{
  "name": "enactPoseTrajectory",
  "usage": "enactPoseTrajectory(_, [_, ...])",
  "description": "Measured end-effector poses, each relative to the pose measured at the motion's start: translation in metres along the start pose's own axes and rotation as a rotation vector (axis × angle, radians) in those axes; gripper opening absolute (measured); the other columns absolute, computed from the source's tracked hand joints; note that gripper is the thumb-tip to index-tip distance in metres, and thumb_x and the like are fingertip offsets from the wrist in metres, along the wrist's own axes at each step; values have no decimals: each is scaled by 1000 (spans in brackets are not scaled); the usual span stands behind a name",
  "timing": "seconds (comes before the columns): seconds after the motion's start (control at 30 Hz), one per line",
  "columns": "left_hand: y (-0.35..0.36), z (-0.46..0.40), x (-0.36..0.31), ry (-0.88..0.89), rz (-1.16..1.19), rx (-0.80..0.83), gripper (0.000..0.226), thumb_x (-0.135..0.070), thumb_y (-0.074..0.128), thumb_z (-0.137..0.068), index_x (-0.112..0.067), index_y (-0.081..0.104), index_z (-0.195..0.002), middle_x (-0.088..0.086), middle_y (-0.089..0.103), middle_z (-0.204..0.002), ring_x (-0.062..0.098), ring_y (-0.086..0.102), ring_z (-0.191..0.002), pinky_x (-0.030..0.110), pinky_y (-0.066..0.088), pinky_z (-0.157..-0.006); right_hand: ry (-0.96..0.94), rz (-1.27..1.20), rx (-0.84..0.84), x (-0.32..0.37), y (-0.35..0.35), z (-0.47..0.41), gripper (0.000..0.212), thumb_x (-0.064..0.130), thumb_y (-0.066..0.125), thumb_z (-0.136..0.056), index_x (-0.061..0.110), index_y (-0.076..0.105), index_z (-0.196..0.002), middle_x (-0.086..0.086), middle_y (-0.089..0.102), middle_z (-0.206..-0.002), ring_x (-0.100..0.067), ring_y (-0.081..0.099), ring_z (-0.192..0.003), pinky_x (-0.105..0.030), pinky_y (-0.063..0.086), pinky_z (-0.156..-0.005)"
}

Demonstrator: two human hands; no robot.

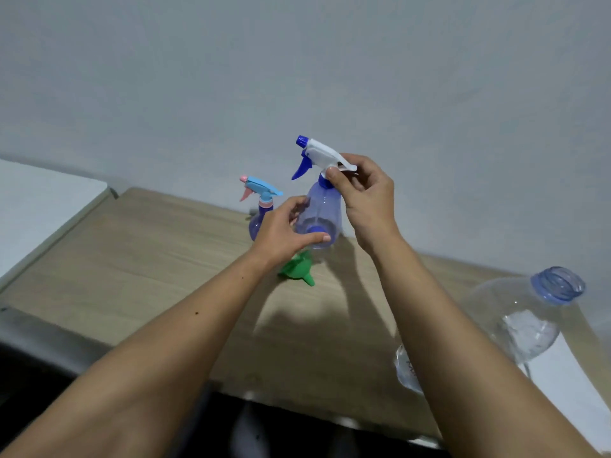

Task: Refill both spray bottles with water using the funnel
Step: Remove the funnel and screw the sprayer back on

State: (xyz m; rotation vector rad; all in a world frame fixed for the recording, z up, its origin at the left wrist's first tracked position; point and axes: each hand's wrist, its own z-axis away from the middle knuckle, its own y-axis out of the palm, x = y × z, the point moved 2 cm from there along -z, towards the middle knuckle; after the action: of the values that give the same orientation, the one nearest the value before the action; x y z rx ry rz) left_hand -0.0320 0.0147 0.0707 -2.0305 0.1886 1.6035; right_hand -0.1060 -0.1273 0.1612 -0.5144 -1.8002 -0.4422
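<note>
early stage: left hand (pixel 284 228) grips the blue spray bottle (pixel 319 214) body, right hand (pixel 362 190) pinches its trigger head (pixel 322 153); cap on, green funnel (pixel 296 267) unused, second spray bottle (pixel 261 209) untouched.

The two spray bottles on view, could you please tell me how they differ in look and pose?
The translucent spray bottle with the white-and-blue trigger head is held up, tilted, in both hands; the translucent spray bottle with the light-blue-and-pink trigger head stands upright on the wooden table, untouched. The first looks larger, though it is nearer. Both have bluish see-through bodies with heads still on.
</note>
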Motion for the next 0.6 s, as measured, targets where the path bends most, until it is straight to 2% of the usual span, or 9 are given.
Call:
enactPoseTrajectory(0.1, [6,-20,9,-17,-20,-1,93,-33,100,-70,-18,55,-149,-13,61,-138,7,57,-133,20,47,-107,21,-27,-14,-17,-4,-15,23,3,75,-94,1,70,-116,-24,76,-106,-23,75,-92,-28,59,-86])
enactPoseTrajectory(0.2, [19,-31,24,-77,-33,22,94,-30,99,-72,-19,52,-152,-7,60,-146,7,54,-132,18,43,-101,65,-42,-31,-38,-9,-24,18,1,74,-95,4,71,-113,-14,75,-97,-12,73,-84,-21,56,-80])
enactPoseTrajectory(0.33, [38,-38,45,-127,-84,31,97,-31,99,-71,-15,50,-154,1,62,-148,14,59,-133,23,46,-105,118,-70,-69,-67,-9,-31,18,1,74,-95,17,71,-103,-7,73,-92,-13,72,-83,-22,56,-80])
enactPoseTrajectory(0.47, [45,-44,62,-198,-168,66,96,-31,100,-70,-15,50,-152,1,63,-148,19,59,-135,30,48,-110,178,-96,-62,-92,-7,-28,18,1,72,-96,11,70,-111,-7,72,-91,-12,74,-82,-23,57,-79])
enactPoseTrajectory(0.6, [49,-46,69,-261,-189,78,97,-31,101,-68,-18,51,-150,0,63,-147,20,60,-135,41,51,-113,174,-115,-41,-105,-4,-27,18,1,70,-98,16,69,-107,-3,73,-92,-17,74,-88,-26,58,-83])
